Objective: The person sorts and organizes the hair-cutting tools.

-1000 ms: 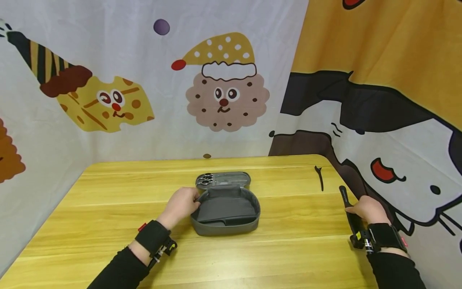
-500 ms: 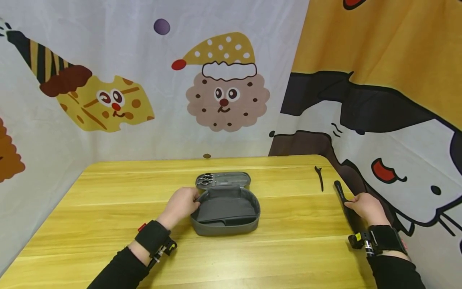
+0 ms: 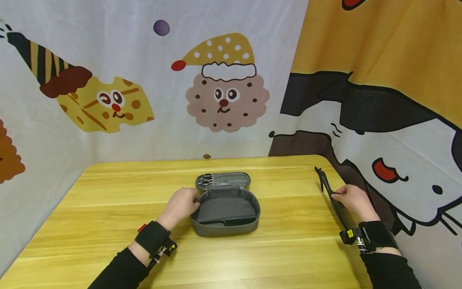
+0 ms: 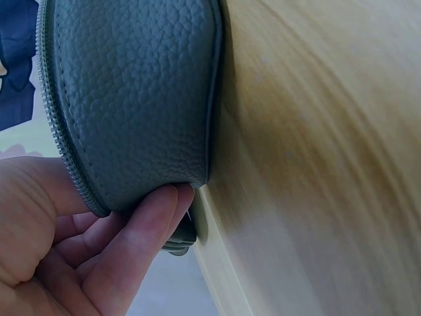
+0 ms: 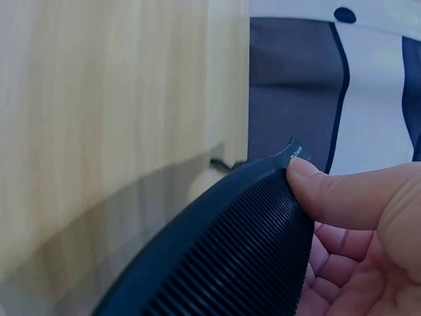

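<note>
A grey zippered case [image 3: 227, 230] stands unzipped on the table, its lid folded back. My left hand [image 3: 180, 206] holds the case at its left side. In the left wrist view, the thumb and fingers pinch the end of its pebbled wall [image 4: 138, 99], close to the zipper. Over the right part of the table, my right hand [image 3: 355, 200] pinches a black comb [image 3: 335, 206] by the handle end. The right wrist view has its fine teeth [image 5: 230, 257] near the camera. Beyond the comb lies a thin black forked piece [image 3: 317, 170], partly overlapped by the comb's tip.
Inside the lid [image 3: 234, 179] sit metal tools with finger loops [image 3: 205, 180], behind a clear pocket. The yellow wooden table [image 3: 126, 192] ends at a printed cloth [image 3: 223, 144] at the back and right.
My right hand has moved left and farther out with the comb, bringing its tip over to the forked piece. My left hand and the case have stayed in place.
</note>
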The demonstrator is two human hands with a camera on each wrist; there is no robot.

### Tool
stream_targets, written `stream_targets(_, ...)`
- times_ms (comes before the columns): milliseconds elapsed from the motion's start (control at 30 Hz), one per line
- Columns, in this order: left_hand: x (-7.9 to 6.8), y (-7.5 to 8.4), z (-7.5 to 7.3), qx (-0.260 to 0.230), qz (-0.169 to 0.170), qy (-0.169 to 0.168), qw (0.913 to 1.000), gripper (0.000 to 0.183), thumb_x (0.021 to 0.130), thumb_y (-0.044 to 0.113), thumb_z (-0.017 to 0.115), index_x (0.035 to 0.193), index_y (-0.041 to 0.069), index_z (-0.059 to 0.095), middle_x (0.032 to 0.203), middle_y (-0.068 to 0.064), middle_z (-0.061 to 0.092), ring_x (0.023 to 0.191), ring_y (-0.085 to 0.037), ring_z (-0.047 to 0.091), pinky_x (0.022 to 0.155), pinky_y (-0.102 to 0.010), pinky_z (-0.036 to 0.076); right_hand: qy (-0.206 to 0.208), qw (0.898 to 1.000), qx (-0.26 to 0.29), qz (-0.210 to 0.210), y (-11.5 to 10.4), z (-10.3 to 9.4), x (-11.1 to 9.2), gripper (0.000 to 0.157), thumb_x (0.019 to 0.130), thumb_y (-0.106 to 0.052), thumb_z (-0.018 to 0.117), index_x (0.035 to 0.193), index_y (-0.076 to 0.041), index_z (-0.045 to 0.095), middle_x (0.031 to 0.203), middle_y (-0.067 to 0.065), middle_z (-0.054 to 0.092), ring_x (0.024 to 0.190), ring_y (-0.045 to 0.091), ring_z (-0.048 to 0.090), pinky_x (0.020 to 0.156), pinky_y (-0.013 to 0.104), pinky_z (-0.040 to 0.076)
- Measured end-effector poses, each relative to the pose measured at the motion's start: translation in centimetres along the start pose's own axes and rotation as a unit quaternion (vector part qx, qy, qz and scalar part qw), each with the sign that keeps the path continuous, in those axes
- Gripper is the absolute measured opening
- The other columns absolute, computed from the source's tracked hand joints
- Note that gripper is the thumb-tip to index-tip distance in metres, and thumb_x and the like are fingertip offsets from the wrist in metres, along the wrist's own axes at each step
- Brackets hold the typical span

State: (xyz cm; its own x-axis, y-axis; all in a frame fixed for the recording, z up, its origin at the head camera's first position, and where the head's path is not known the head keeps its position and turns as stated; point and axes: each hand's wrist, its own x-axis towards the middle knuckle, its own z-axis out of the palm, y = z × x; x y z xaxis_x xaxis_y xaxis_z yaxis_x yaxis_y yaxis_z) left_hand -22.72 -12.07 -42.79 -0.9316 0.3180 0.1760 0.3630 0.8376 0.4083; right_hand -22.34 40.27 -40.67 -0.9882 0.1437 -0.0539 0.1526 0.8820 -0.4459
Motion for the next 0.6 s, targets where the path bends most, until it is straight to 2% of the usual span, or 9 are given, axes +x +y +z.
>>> stream_targets(67,0.0,0.0,0.0,0.0,0.0,-0.001,1.0,0.03,0.081,0.003,0.078,0.065,0.013,0.056,0.059,0.004,0.047,0.055,-0.013,0.043,0.054,-0.028,0.035,0.004,1.0,-0.005,-0.016,-0.5,0.1,0.1,0.03,0.092,-0.017,0.067,0.071,-0.004,0.05,0.066,0.003,0.041,0.062,0.021,0.042,0.056,0.032,0.031)
stream_targets(167,0.0,0.0,0.0,-0.002,-0.001,-0.001,1.0,0.03,0.081,0.003,0.078,0.065,0.013,0.056,0.059,0.004,0.047,0.055,-0.013,0.043,0.054,-0.028,0.035,0.011,0.999,-0.007,-0.03,-1.6,0.1,0.0,0.024,0.092,-0.017,0.068,0.082,0.003,0.057,0.072,0.009,0.052,0.066,0.023,0.048,0.057,0.033,0.038)
stream_targets(300,0.0,0.0,-0.1,-0.002,-0.001,-0.001,1.0,0.031,0.081,0.002,0.078,0.064,0.012,0.054,0.059,0.004,0.045,0.055,-0.013,0.041,0.054,-0.027,0.034,0.017,0.999,-0.006,-0.05,-3.0,0.2,-0.2,0.029,0.093,-0.017,0.068,0.099,0.011,0.059,0.088,0.021,0.062,0.074,0.029,0.057,0.062,0.04,0.047)
stream_targets(600,0.1,0.1,-0.1,-0.004,-0.011,-0.008,0.9999,0.029,0.082,0.003,0.078,0.065,0.012,0.056,0.06,0.003,0.047,0.055,-0.014,0.044,0.054,-0.027,0.035,0.013,0.995,0.002,-0.096,-5.7,0.8,-0.4,0.03,0.095,-0.018,0.066,0.106,0.01,0.059,0.098,0.024,0.063,0.085,0.036,0.061,0.071,0.047,0.051)
